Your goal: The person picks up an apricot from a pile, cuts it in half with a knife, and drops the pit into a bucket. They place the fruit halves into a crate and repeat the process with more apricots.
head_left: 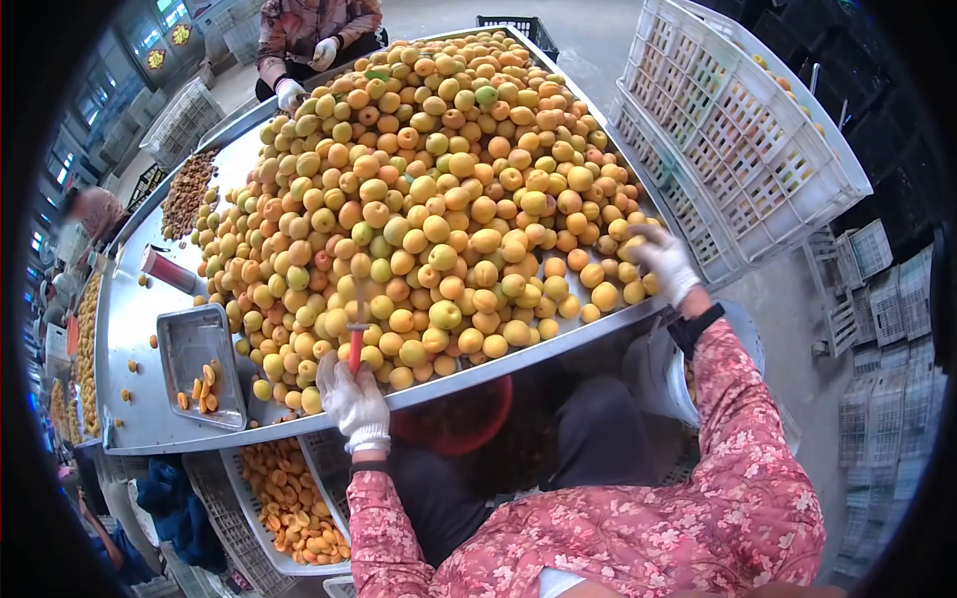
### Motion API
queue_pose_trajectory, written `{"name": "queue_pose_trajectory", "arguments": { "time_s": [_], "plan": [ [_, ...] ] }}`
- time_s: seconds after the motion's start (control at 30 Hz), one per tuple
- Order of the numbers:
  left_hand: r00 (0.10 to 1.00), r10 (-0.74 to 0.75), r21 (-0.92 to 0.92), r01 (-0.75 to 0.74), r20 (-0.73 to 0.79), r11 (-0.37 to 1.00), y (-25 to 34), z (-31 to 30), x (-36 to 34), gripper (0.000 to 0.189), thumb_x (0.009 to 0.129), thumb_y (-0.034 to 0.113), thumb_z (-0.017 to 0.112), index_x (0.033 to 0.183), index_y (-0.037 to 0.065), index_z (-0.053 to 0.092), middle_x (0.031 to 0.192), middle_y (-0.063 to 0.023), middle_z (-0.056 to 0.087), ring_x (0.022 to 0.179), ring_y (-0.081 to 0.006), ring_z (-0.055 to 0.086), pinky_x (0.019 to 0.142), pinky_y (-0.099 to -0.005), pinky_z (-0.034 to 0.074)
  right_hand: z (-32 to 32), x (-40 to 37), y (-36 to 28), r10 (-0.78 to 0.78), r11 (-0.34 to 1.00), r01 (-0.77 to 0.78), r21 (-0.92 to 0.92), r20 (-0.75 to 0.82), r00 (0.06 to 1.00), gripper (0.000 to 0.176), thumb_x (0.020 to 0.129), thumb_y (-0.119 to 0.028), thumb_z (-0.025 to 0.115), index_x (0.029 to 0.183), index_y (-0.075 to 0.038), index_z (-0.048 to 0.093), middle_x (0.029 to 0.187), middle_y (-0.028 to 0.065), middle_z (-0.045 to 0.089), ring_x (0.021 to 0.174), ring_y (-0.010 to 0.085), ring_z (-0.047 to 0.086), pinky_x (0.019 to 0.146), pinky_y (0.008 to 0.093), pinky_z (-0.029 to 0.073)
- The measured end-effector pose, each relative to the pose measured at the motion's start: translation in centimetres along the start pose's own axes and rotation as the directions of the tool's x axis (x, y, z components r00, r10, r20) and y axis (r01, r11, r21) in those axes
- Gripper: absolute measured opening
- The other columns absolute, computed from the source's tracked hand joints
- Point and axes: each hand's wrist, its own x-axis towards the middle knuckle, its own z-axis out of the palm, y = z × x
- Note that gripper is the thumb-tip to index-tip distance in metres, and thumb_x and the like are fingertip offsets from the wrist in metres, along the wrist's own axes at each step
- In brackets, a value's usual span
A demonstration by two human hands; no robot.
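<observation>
**Apricots (pixel 439 189) heaped on a metal table (pixel 120 324), viewed from the head**

The sloping mound of yellow-orange fruit covered the middle of the frame, reaching the table's near edge. Bare metal showed at the left, where a brown pile of pits (pixel 189 194) lay at upper left, a red cylinder (pixel 167 269) lay just beside the fruit, and a shallow metal tray (pixel 187 344) held several orange pieces. White slatted crates (pixel 743 130) stood at upper right, with fruit visible in the upper one; further crates (pixel 887 419) were stacked at the right margin. A crate of cut fruit (pixel 289 498) occupied the lower left, and a red basin (pixel 488 424) stood below the table edge at lower centre. At the top left, a co-worker (pixel 317 30) in white gloves was positioned at the table's far side.

The left hand (pixel 354 407), white-gloved, was closed around the red handle of a knife (pixel 356 347) at the near edge, its blade directed up the frame against the fruit. The right hand (pixel 666 261), also gloved, extended over the mound's right margin with fingers spread wide; blur concealed whether they touched an apricot.
</observation>
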Motion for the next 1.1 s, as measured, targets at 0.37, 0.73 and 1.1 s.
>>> {"name": "queue_pose_trajectory", "arguments": {
  "time_s": [0.37, 0.73, 1.1],
  "plan": [
    [0.999, -0.031, 0.005, 0.031, 0.022, 1.0, 0.4, -0.1, 0.0, 0.022, 0.085, 0.012, 0.065, 0.099, -0.004, 0.06, 0.127, -0.0238, 0.057, 0.119, -0.0423, 0.053, 0.102, -0.05, 0.043, -6.4, 3.6, -1.7, 0.001, 0.549, 0.055, -0.834, 0.066, 0.998, 0.032, 0.079, -0.025, 0.065, 0.107, -0.01, 0.069, 0.103, 0.0214, 0.069, 0.099, 0.0368, 0.067, 0.086, 0.0434, 0.052],
    [0.999, -0.037, 0.026, 0.036, 0.021, 0.999, 0.4, -0.2, 0.0, 0.023, 0.083, 0.01, 0.066, 0.101, -0.005, 0.061, 0.128, -0.0234, 0.057, 0.12, -0.0419, 0.052, 0.102, -0.0496, 0.043, -2.9, 7.0, -2.8, 0.275, 0.218, 0.298, -0.929, 0.352, 0.895, 0.042, 0.079, -0.028, 0.063, 0.118, -0.012, 0.067, 0.105, 0.0182, 0.071, 0.098, 0.0367, 0.068, 0.084, 0.0443, 0.055],
    [1.0, -0.004, 0.022, 0.004, 0.001, 1.0, 0.1, 0.1, -0.2, 0.028, 0.084, 0.013, 0.066, 0.106, -0.005, 0.061, 0.127, -0.0226, 0.059, 0.121, -0.0414, 0.053, 0.104, -0.0489, 0.043, 0.0, 6.6, 0.3, 0.057, 0.041, 0.166, -0.985, 0.168, 0.984, 0.028, 0.083, -0.018, 0.059, 0.103, -0.005, 0.073, 0.103, 0.0197, 0.072, 0.098, 0.0364, 0.07, 0.085, 0.0461, 0.055]
  ]
}}
